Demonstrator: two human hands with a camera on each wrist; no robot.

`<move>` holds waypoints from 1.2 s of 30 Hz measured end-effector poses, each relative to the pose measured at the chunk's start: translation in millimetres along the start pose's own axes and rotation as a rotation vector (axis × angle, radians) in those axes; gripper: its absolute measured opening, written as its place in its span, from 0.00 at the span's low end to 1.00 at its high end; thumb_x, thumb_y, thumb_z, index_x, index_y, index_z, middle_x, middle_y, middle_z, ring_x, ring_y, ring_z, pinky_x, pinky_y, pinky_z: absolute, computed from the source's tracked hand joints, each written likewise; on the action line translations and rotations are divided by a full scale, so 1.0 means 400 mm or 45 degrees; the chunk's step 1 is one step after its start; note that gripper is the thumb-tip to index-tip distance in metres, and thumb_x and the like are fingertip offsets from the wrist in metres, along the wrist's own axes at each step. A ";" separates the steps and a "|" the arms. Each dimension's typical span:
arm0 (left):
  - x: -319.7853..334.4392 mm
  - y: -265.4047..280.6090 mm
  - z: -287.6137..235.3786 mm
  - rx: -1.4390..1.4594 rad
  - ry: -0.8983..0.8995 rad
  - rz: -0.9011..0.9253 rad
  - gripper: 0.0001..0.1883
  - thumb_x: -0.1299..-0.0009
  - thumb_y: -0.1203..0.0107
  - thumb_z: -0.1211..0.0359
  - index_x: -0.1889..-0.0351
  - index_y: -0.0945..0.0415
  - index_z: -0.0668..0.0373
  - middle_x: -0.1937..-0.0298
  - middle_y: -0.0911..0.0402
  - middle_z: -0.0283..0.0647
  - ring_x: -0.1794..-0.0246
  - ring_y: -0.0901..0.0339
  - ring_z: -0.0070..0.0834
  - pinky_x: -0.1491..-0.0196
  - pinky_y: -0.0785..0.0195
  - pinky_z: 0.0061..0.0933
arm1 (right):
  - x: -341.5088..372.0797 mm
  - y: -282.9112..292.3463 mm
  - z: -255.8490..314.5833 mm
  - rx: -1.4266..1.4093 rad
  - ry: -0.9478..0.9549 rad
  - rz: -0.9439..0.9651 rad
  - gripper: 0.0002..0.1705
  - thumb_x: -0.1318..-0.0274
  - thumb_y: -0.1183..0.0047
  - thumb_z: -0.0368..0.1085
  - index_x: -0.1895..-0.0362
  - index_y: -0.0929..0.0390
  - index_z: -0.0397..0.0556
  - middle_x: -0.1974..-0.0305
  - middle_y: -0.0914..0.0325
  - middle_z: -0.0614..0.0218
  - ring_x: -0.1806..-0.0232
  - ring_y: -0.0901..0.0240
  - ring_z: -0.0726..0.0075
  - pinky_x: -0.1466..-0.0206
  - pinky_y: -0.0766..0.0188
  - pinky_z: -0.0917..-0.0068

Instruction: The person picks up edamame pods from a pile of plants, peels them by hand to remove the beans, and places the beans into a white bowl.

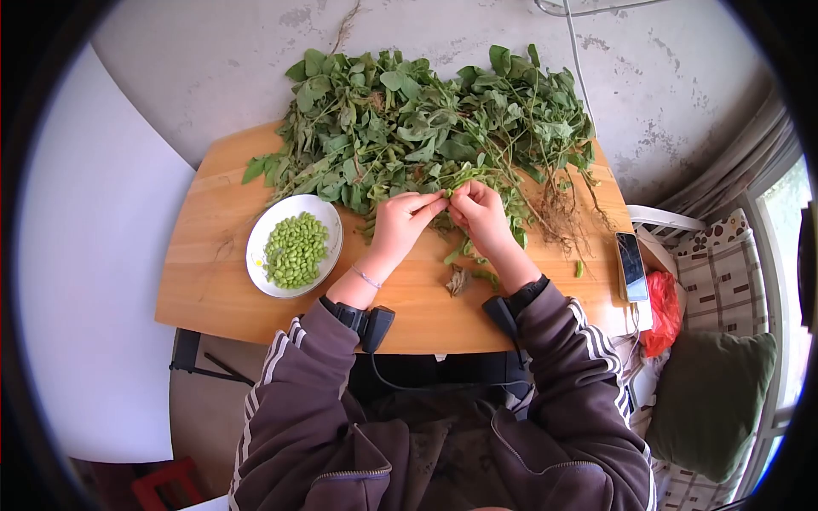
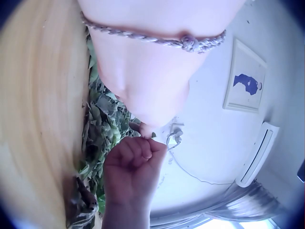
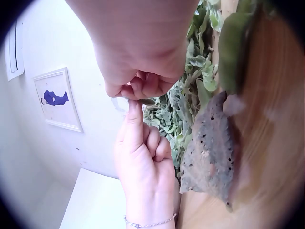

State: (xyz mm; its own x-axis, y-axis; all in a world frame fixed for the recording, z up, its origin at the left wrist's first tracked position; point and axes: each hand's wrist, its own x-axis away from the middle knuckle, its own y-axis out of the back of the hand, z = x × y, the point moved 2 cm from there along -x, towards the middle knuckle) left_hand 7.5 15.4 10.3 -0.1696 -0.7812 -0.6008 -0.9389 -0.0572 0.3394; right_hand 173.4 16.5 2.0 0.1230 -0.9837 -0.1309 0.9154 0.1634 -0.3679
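Observation:
Both hands meet above the table's middle, fingertips together around a small green pod (image 1: 448,194). My left hand (image 1: 399,223) pinches its left end between thumb and forefinger. The right hand (image 1: 484,220) pinches the other side, its remaining fingers curled. In the right wrist view a bit of the pod (image 3: 148,101) shows between the hands; fingers hide most of it. To the left of my left hand stands a white bowl (image 1: 255,272) with shelled green beans (image 1: 296,249). Leafy bean plants (image 1: 426,119) are heaped just beyond the hands.
Roots (image 1: 558,217) spread on the wooden table (image 1: 204,247) at right. A dry curled leaf (image 1: 458,280) and loose pods lie near the right wrist. A phone (image 1: 631,266) lies at the right edge, beside a red bag (image 1: 662,315) and a green cushion (image 1: 714,404).

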 end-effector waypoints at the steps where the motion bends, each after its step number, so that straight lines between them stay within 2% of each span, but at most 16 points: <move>1: -0.001 0.001 -0.002 0.018 0.010 0.006 0.10 0.32 0.35 0.67 0.56 0.13 0.60 0.80 0.24 0.39 0.82 0.33 0.20 0.77 0.40 0.25 | 0.000 -0.002 0.001 0.020 0.003 0.002 0.05 0.37 0.49 0.30 0.66 0.32 0.46 0.78 0.34 0.75 0.79 0.45 0.82 0.76 0.49 0.81; 10: 0.009 -0.005 0.008 0.113 0.226 0.086 0.14 0.29 0.37 0.62 0.55 0.15 0.64 0.77 0.20 0.43 0.79 0.30 0.17 0.74 0.38 0.24 | -0.003 0.007 -0.007 0.210 0.041 -0.033 0.06 0.40 0.49 0.29 0.69 0.33 0.44 0.78 0.32 0.73 0.79 0.42 0.81 0.75 0.46 0.81; 13: 0.009 -0.002 0.008 0.118 0.279 0.123 0.16 0.28 0.38 0.60 0.54 0.15 0.65 0.78 0.20 0.40 0.79 0.31 0.16 0.74 0.37 0.24 | -0.007 0.013 -0.011 0.184 0.015 -0.051 0.06 0.44 0.46 0.28 0.70 0.31 0.44 0.78 0.30 0.75 0.79 0.40 0.83 0.76 0.44 0.81; 16: 0.008 -0.002 0.016 0.272 0.467 0.165 0.17 0.27 0.39 0.60 0.53 0.16 0.66 0.78 0.21 0.32 0.78 0.32 0.15 0.73 0.37 0.23 | -0.006 0.011 -0.011 0.137 -0.003 -0.020 0.07 0.43 0.46 0.30 0.71 0.32 0.45 0.79 0.32 0.75 0.80 0.42 0.83 0.77 0.46 0.80; 19: 0.008 -0.005 0.018 0.363 0.498 0.149 0.17 0.27 0.39 0.60 0.52 0.16 0.67 0.79 0.25 0.25 0.79 0.36 0.12 0.75 0.42 0.21 | -0.008 0.018 -0.011 -0.050 -0.132 0.014 0.08 0.41 0.47 0.31 0.71 0.33 0.47 0.79 0.33 0.75 0.80 0.45 0.82 0.77 0.48 0.80; 22: 0.007 -0.010 0.033 0.596 0.647 0.196 0.18 0.27 0.39 0.60 0.51 0.16 0.66 0.79 0.31 0.22 0.81 0.43 0.10 0.78 0.51 0.17 | -0.014 0.028 -0.011 -0.206 -0.244 0.101 0.09 0.39 0.48 0.33 0.71 0.33 0.48 0.79 0.34 0.74 0.80 0.46 0.82 0.77 0.50 0.81; 25: 0.006 -0.007 0.031 0.616 0.702 0.192 0.16 0.27 0.39 0.61 0.51 0.16 0.66 0.79 0.32 0.21 0.82 0.44 0.09 0.78 0.53 0.17 | -0.014 0.022 -0.006 -0.268 -0.304 0.136 0.07 0.37 0.52 0.30 0.70 0.34 0.48 0.78 0.36 0.74 0.80 0.46 0.80 0.75 0.49 0.80; 28: 0.004 -0.007 0.029 0.481 0.550 0.095 0.15 0.26 0.39 0.62 0.51 0.16 0.65 0.79 0.32 0.21 0.82 0.46 0.09 0.79 0.55 0.17 | -0.001 -0.018 0.023 -0.243 -0.260 0.039 0.08 0.35 0.46 0.32 0.67 0.31 0.46 0.75 0.32 0.74 0.76 0.42 0.80 0.72 0.45 0.82; 31: 0.003 -0.005 0.026 0.503 0.505 0.035 0.15 0.27 0.39 0.62 0.52 0.15 0.65 0.78 0.29 0.20 0.79 0.43 0.08 0.77 0.51 0.16 | -0.009 -0.001 0.011 0.295 -0.109 0.087 0.11 0.36 0.40 0.36 0.62 0.28 0.44 0.70 0.28 0.74 0.72 0.37 0.81 0.68 0.39 0.81; 34: 0.006 0.007 0.017 0.665 0.661 0.030 0.15 0.27 0.39 0.62 0.52 0.15 0.64 0.76 0.28 0.20 0.78 0.43 0.08 0.76 0.52 0.15 | -0.012 0.001 0.013 0.360 -0.002 0.097 0.13 0.37 0.37 0.37 0.58 0.26 0.44 0.66 0.24 0.73 0.67 0.31 0.80 0.63 0.33 0.82; 36: 0.006 0.004 0.021 0.679 0.661 0.038 0.15 0.26 0.39 0.62 0.50 0.16 0.64 0.77 0.30 0.20 0.80 0.45 0.08 0.78 0.56 0.15 | -0.009 -0.003 0.013 0.319 0.027 0.093 0.12 0.37 0.37 0.36 0.57 0.25 0.43 0.63 0.21 0.69 0.65 0.25 0.78 0.60 0.27 0.80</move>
State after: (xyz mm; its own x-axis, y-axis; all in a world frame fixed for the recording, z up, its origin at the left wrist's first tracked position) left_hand 2.9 18.5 3.5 -0.1578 -0.9785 -0.1329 -0.9765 0.1747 -0.1265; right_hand 173.8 19.7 7.8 0.1863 -0.9678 -0.1691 0.9711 0.2075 -0.1177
